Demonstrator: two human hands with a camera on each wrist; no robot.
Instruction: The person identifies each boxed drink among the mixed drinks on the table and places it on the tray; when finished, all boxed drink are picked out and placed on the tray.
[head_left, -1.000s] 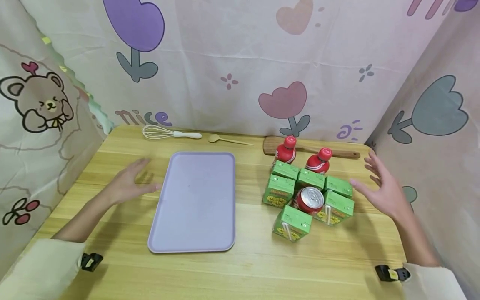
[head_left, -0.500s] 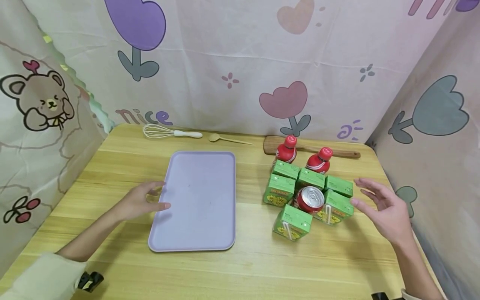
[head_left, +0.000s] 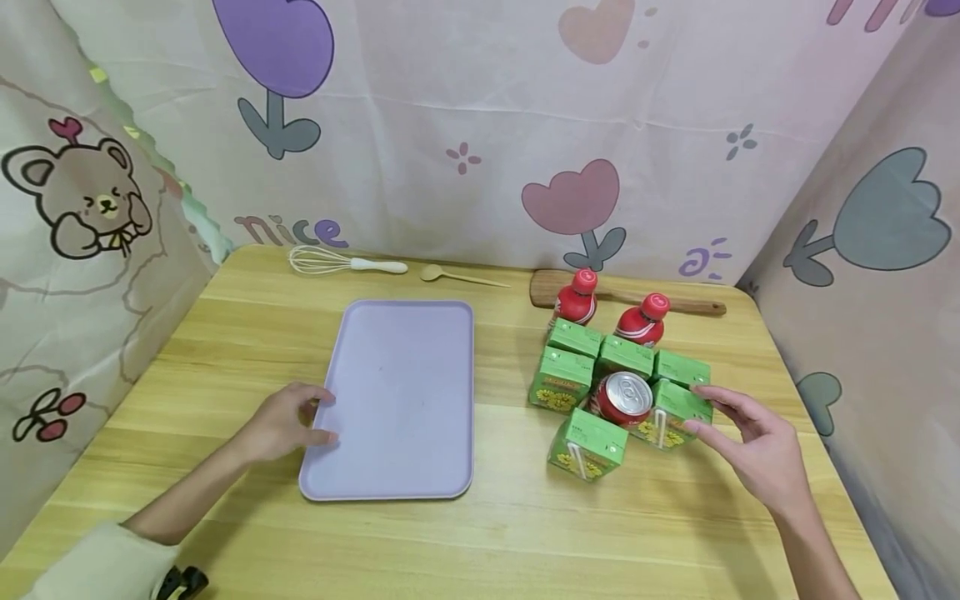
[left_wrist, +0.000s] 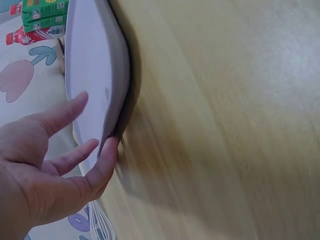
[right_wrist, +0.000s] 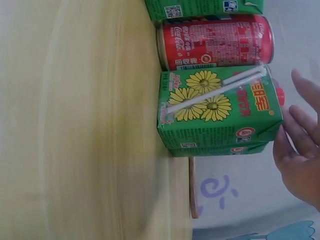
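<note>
My left hand (head_left: 279, 423) is at the left edge of a pale purple tray (head_left: 397, 400). In the left wrist view its fingertips meet the tray's rim from outside, while the thumb (left_wrist: 67, 114) is spread over the surface. On the right, my right hand (head_left: 761, 454) reaches the nearest green drink carton (right_wrist: 220, 107), fingers loosely bent at its top right edge. This carton has yellow flowers and a straw on its front. Beside it stands a red cola can (head_left: 627, 395), among several more green cartons (head_left: 588, 446).
Two red-capped bottles (head_left: 576, 300) stand behind the cartons. Along the back lie a white whisk (head_left: 348, 262), a small wooden spoon (head_left: 457, 276) and a wooden spatula (head_left: 675, 303). A printed curtain (head_left: 420, 108) encloses the wooden table (head_left: 480, 542) at the back and sides.
My left hand has moved right and toward me, up to the tray's edge. My right hand has come nearer and leftward to the carton. Tray and drinks have stayed in place.
</note>
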